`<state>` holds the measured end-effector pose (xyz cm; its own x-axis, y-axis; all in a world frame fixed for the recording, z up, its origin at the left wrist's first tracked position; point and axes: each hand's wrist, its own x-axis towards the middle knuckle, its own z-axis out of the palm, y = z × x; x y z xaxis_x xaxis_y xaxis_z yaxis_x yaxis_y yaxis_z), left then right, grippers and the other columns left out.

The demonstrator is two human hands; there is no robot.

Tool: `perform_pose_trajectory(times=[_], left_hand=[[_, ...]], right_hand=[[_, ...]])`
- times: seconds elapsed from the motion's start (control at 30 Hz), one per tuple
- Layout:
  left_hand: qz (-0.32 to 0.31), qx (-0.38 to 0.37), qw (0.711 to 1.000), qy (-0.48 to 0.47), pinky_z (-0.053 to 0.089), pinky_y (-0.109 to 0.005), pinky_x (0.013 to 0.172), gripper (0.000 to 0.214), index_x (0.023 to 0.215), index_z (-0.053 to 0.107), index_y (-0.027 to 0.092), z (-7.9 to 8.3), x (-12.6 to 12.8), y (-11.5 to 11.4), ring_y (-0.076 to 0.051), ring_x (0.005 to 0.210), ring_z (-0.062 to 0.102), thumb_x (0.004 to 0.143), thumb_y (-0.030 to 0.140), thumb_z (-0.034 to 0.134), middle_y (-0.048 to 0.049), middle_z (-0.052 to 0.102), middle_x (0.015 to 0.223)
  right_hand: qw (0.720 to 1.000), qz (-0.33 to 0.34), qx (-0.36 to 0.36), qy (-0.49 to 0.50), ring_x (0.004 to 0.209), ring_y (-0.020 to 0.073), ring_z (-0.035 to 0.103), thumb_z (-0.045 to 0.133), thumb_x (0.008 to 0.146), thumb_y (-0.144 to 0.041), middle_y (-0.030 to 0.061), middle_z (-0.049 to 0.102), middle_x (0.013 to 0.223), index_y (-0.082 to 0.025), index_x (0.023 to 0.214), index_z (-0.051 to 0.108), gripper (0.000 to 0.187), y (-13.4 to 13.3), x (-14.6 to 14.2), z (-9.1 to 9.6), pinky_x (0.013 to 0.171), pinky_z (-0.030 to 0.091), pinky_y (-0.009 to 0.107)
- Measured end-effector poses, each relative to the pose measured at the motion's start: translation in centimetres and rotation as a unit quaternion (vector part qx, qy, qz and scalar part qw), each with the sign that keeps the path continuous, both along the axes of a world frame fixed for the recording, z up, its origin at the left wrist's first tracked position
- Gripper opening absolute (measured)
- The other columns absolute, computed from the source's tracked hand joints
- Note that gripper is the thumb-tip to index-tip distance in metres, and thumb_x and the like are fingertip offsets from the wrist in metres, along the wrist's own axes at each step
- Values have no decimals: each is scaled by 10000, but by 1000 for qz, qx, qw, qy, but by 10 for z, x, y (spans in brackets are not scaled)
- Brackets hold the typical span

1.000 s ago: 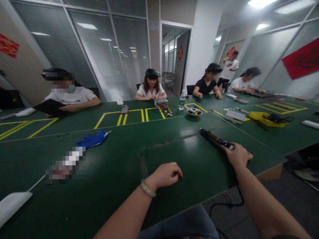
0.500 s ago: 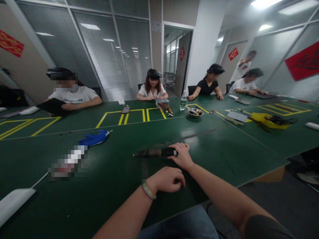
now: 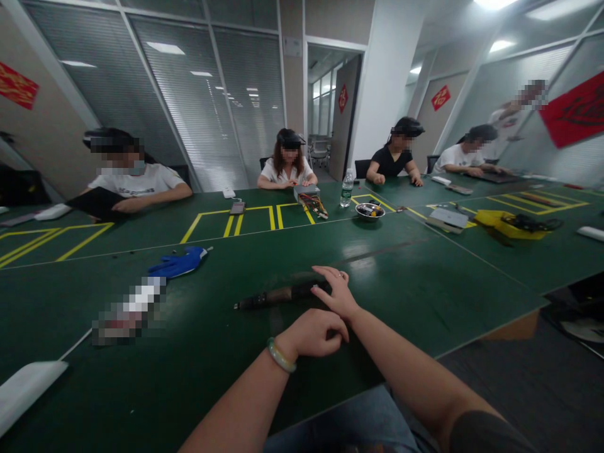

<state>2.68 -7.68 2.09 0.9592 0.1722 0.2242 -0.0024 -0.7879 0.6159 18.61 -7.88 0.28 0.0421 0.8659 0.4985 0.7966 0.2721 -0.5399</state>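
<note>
A dark electric screwdriver lies on the green table, its metal tip pointing left. Over its right end is my right hand, with the fingers stretched out and the thumb apart from them, beside the handle. Whether the fingertips touch the handle is hard to see. My left hand is loosely curled in front of the right wrist, with nothing seen in it. A bracelet circles the left wrist.
A blue glove lies to the left, with a white power strip nearer. Farther back are a water bottle, a metal bowl, a box with cables and a yellow tray. Several people sit across the table.
The screwdriver has shifted left and slightly nearer. My right hand has loosened from its right end and spread its fingers. At the back right, a standing person has moved right.
</note>
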Motion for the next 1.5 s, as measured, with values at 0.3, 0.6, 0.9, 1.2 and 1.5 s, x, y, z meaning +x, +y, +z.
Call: perform_pose_trajectory(times=[0.3,0.6,0.9,1.2,1.5], left_hand=[[356,126,923,-75,385,-422,1043,331,1208,582,250,3,-5,29,-239,1185,504,883,226,526,-57,599,1230],[312,194,930,3,281,-453,1117,473,1342,495,317,-19,-2,37,-235,1234,468,882,302,606,-34,533,1330],[300,220,927,50,410,-387,939,368,1286,536,299,-14,5,36,-234,1086,524,923,243,538,-57,547,1223],[228,193,949,104,423,-355,946,361,1291,532,305,3,-16,33,-211,1071,551,932,270,519,-49,555,1220],[283,213,933,64,381,-421,1058,366,1229,575,273,-10,-4,23,-251,1236,481,880,173,525,-66,513,1340]], right_hand=[[970,-167,-54,170,783,197,567,462,923,-491,37,622,840,-196,872,616,337,-35,35,-16,720,438,295],[971,-112,-207,-31,701,168,571,697,761,-326,35,608,857,-221,780,673,109,-59,20,-2,631,400,277],[936,-3,-300,185,671,145,633,570,834,-225,11,707,773,-182,934,604,114,-42,45,-7,577,453,225],[931,-15,-331,152,626,121,622,633,826,-263,-6,707,741,-181,947,684,155,-51,48,-9,528,413,198],[954,-101,-280,38,671,128,610,672,779,-290,-18,689,755,-222,812,708,84,-37,35,0,572,365,219]])
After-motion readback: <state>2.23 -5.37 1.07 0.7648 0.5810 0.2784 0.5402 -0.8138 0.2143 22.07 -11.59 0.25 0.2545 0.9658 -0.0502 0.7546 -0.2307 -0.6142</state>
